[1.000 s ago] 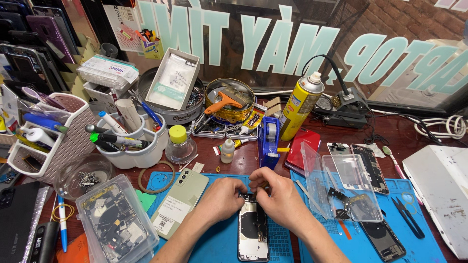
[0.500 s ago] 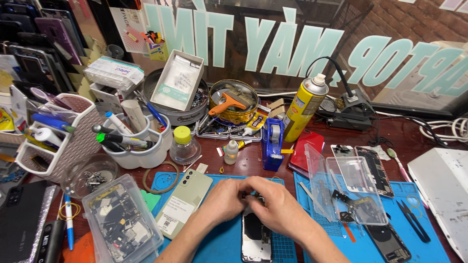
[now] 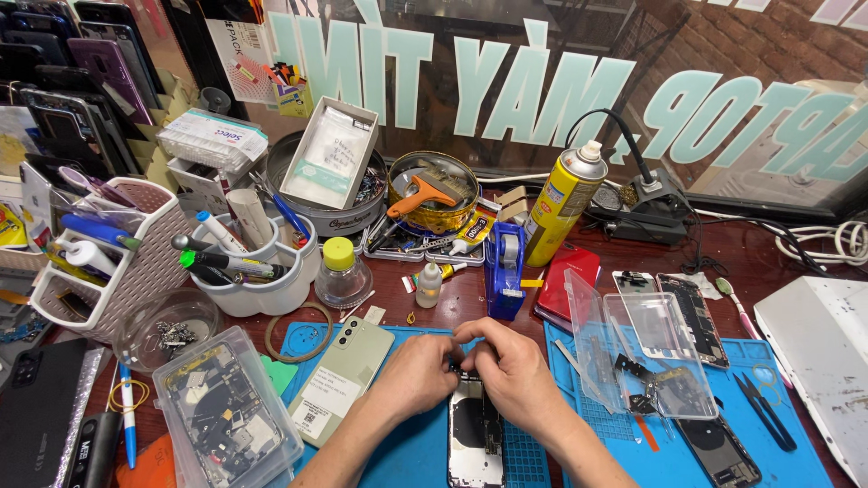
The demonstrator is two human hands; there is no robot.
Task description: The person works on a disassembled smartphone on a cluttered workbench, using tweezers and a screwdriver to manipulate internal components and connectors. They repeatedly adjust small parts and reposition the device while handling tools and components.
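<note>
Two bare hands meet over an opened phone [image 3: 476, 434] lying flat on the blue rubbery mat [image 3: 416, 452]: left hand [image 3: 418, 375] and right hand [image 3: 514, 375] pinch with curled fingertips at its glossy black top edge. Beside it lies a pale-green phone [image 3: 342, 380], matte and rectangular.

Cluttered wooden bench [image 3: 723, 248], lettered window [image 3: 506, 81]

Both hands [image 3: 470, 375] pinch atop opened phone [image 3: 475, 434].

Dark red workbench [image 3: 714, 248], blue mats [image 3: 416, 452], opened phone [image 3: 475, 443], green phone [image 3: 344, 380], yellow spray can [image 3: 562, 203], tape dispenser [image 3: 504, 271]
</note>
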